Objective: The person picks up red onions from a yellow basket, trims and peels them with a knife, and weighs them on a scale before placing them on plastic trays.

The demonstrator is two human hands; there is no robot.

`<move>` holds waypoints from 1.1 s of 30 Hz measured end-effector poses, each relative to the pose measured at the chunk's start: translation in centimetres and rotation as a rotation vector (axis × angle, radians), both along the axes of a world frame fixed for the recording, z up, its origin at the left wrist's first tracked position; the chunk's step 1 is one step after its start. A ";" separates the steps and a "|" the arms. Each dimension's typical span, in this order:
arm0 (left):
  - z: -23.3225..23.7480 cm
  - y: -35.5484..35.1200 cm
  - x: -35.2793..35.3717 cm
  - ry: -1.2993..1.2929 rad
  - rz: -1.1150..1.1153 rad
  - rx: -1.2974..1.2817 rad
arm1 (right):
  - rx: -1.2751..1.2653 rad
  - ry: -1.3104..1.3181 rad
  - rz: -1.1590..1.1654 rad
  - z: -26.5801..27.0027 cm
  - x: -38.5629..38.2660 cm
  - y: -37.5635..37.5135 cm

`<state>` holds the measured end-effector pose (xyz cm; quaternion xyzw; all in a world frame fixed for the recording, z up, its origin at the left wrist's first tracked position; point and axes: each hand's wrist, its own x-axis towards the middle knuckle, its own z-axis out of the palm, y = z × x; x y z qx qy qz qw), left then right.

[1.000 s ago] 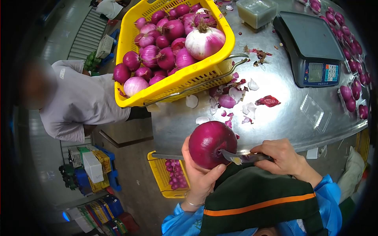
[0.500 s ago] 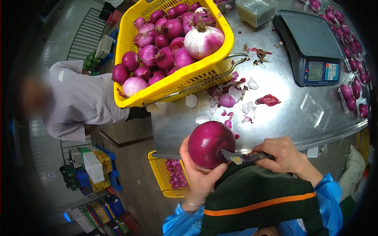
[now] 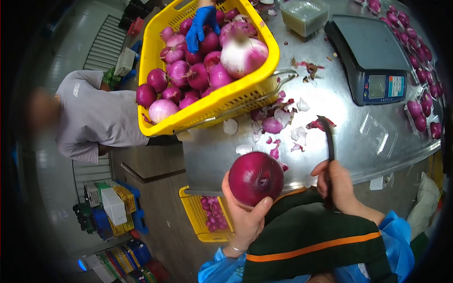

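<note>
A large red onion [image 3: 252,177] rests in my left hand [image 3: 246,219], its fingers and thumb wrapped round the lower and left sides. The onion's cut end faces up toward me. To its right, my right hand [image 3: 337,186] is closed round the handle of a knife [image 3: 329,141], whose dark blade points away over the table, apart from the onion. Beyond them stands a yellow basket [image 3: 207,111] full of red onions [image 3: 178,73]. Onion peelings [image 3: 298,134] are scattered on the metal table [image 3: 217,160].
A scale [image 3: 370,56] and a clear plastic tub [image 3: 304,16] stand on the table, with packed onions [image 3: 420,115] along its right edge. Another person's blue-gloved hand [image 3: 202,28] reaches into the basket. A person in a grey shirt [image 3: 101,108] stands left. A second yellow basket [image 3: 193,217] sits below.
The knife has come away from the onion, moving right and turning to point up. My left hand keeps the onion, shifted slightly. A blue-gloved hand has entered the basket.
</note>
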<state>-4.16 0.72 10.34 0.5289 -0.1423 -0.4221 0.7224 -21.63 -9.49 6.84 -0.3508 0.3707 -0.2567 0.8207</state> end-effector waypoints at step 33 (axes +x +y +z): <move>-0.6 1.0 -0.2 0.063 0.021 -0.051 | -1.127 0.215 0.417 1.0 -0.4 -1.4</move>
